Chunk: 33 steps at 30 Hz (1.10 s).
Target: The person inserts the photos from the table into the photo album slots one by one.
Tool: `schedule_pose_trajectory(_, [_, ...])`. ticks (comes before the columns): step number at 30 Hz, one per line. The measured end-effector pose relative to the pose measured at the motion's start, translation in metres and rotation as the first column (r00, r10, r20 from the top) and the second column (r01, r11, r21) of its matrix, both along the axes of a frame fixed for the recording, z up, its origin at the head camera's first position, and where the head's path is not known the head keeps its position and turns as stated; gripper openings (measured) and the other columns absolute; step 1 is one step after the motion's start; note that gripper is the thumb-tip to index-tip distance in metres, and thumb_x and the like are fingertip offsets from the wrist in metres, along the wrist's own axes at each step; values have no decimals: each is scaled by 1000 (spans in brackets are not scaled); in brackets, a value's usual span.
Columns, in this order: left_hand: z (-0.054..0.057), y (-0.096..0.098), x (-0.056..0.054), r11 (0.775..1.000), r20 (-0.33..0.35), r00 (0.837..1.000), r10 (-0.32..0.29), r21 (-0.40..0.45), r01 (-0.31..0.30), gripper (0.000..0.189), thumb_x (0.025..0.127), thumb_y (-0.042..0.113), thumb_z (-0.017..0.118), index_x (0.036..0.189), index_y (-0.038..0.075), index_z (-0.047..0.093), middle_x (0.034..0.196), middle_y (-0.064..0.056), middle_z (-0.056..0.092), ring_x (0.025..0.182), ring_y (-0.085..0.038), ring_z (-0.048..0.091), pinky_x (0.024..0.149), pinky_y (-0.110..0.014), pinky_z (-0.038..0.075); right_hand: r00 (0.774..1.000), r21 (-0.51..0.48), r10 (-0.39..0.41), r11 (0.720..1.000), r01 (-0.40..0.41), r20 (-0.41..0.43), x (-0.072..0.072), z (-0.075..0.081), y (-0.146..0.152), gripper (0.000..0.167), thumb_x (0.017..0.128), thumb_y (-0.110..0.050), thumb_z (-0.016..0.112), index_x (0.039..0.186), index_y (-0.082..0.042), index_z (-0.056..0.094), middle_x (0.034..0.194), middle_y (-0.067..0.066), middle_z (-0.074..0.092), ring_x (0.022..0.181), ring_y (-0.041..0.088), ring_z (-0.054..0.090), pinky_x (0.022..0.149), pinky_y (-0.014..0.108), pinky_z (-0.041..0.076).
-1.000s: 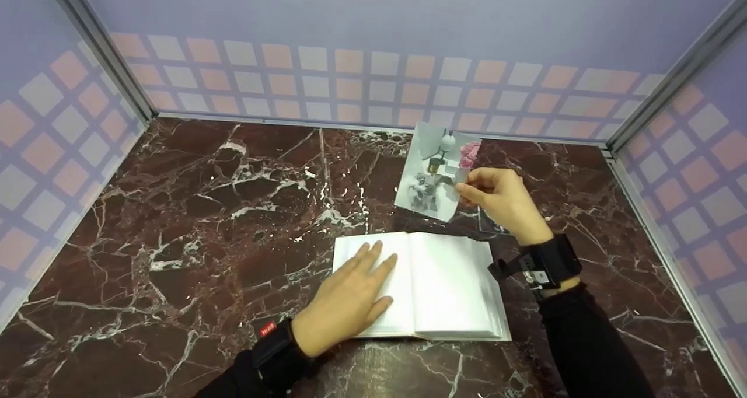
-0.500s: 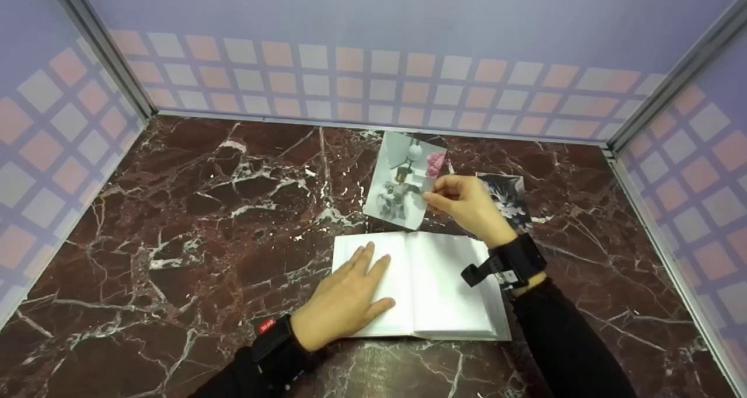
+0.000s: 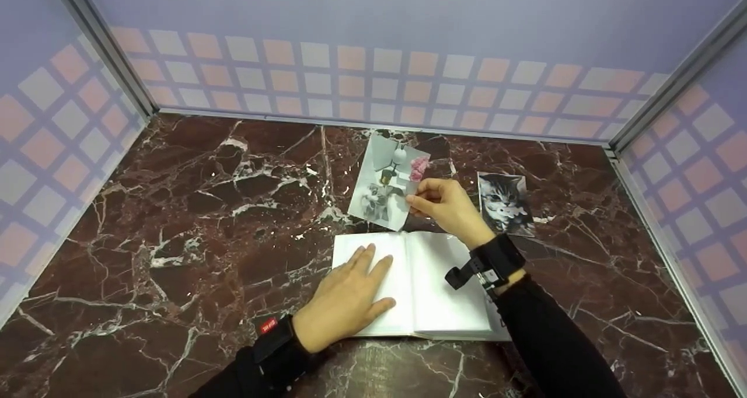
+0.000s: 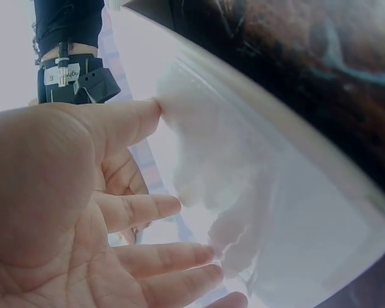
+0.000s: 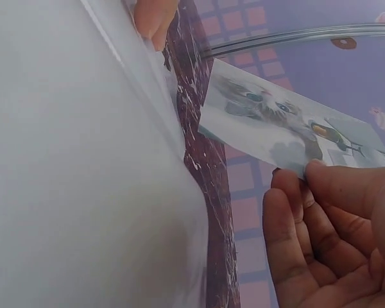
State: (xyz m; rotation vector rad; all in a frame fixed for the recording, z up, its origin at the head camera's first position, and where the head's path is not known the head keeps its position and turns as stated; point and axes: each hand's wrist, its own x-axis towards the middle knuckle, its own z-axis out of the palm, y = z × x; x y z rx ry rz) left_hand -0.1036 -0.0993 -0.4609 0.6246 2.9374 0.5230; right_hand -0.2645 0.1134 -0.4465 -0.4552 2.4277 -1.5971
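Observation:
A photo album [image 3: 446, 287] lies spread on the table, its two facing pages white with clear sleeves. My left hand [image 3: 349, 299] rests flat on the left page, fingers spread; in the left wrist view its fingertips [image 4: 202, 253] meet the glossy sleeve. Between thumb and fingertips, my right hand [image 3: 446, 205] pinches the right edge of a photo [image 3: 385, 182] showing a kitten, a bottle and pink flowers. That photo is raised just beyond the album's top edge, tilted; the right wrist view shows the kitten print [image 5: 263, 112] from the side.
A second photo [image 3: 505, 204], of a tabby cat's face, lies on the dark marbled table [image 3: 204, 240] right of the album. Low purple panels with pink and white squares [image 3: 385, 83] enclose the back and both sides.
My right hand has carried the pinched kitten photo leftward and slightly toward the album, uncovering the cat-face photo behind it. The left hand has stayed on the page.

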Motion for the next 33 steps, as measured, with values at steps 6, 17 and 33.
schedule_pose_trajectory(6, [-1, 1, 1, 1000, -10, 1000, 5, -20, -5, 73, 101, 47, 70, 159, 9, 48, 164, -30, 44, 152, -48, 46, 112, -67, 52, 1000, -13, -3, 1000, 3, 22, 0, -4, -7, 14, 101, -10, 75, 101, 3, 70, 98, 21, 80, 86, 23, 77, 86, 43, 68])
schedule_pose_trajectory(17, [-1, 2, 3, 999, -74, 997, -1, -40, -2, 71, 100, 46, 72, 157, 10, 51, 161, -29, 50, 149, -47, 51, 107, -65, 56, 999, -45, 23, 999, -21, 45, 0, -11, -16, 11, 101, -8, 74, 101, 3, 71, 98, 18, 79, 87, 20, 77, 85, 33, 68])
schedule_pose_trajectory(33, [1, 3, 3, 999, -73, 997, 4, -52, -7, 69, 100, 46, 72, 156, 11, 52, 160, -29, 50, 148, -45, 52, 107, -65, 56, 995, -25, 43, 999, -41, 87, 1, -17, -17, 9, 100, -6, 73, 100, 2, 69, 93, 13, 80, 80, 11, 74, 80, 28, 67])
